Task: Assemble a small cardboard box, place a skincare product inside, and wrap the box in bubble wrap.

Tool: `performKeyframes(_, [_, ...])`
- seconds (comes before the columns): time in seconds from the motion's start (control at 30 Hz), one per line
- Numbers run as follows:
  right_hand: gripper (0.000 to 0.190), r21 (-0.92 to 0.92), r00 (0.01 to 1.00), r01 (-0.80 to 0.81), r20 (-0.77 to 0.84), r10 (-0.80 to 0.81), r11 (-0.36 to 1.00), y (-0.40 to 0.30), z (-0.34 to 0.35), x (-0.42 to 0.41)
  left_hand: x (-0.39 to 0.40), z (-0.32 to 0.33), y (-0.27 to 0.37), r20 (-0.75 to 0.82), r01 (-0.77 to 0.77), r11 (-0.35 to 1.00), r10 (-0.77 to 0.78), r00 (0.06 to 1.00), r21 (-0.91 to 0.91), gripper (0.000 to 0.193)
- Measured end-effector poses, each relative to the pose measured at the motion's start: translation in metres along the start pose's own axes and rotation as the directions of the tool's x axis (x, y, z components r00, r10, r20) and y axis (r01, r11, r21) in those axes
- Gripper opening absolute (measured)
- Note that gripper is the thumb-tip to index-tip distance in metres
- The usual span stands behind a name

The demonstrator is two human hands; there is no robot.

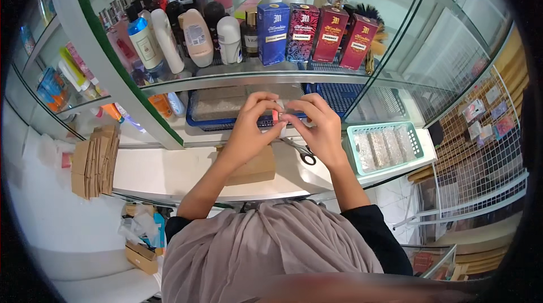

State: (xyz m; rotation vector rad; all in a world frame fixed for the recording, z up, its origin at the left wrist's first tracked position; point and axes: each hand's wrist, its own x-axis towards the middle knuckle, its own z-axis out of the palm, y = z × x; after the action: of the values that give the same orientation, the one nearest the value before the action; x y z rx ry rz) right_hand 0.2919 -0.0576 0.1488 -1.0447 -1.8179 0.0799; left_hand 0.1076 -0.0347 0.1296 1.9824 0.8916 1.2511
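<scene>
Between the fingertips of both hands, above the counter, is a small red-and-white item [275,116]; the fingers cover much of it, so its kind is unclear. My left hand [252,124] grips it between thumb and fingers. From the other side, the thumb and fingers of my right hand [318,124] pinch at its edge. Scissors with a black handle [308,158] lie on the white counter [169,171], partly behind my right hand. Below my left hand sits a brown cardboard box [252,171], partly hidden by my forearm.
A blue basket [199,124] with clear wrapping material stands behind my hands. Right of them is a mint basket [354,167] holding bubble-wrap rolls. Perfume boxes [273,33] and bottles fill the glass-edged shelf [254,78] above. Flattened cardboard boxes [91,165] stand at left.
</scene>
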Motion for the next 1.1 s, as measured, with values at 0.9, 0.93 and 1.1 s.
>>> performKeyframes(0.9, [0.016,-0.285,0.949,0.189,-0.192,-0.249,0.94,0.012,0.014,0.042,-0.002,0.019,-0.007,-0.156,0.113,0.97,-0.148,0.977,-0.214,0.021])
performKeyframes(0.93, [0.017,-0.304,0.948,0.18,-0.2,-0.248,0.935,0.011,0.014,0.043,-0.001,0.019,-0.007,-0.162,0.107,0.974,-0.141,0.977,-0.197,0.02])
performKeyframes(1.1, [0.027,-0.272,0.929,0.121,-0.307,-0.205,0.955,0.008,0.016,0.049,0.0,0.017,-0.005,-0.168,0.121,0.974,-0.153,0.974,-0.19,0.02])
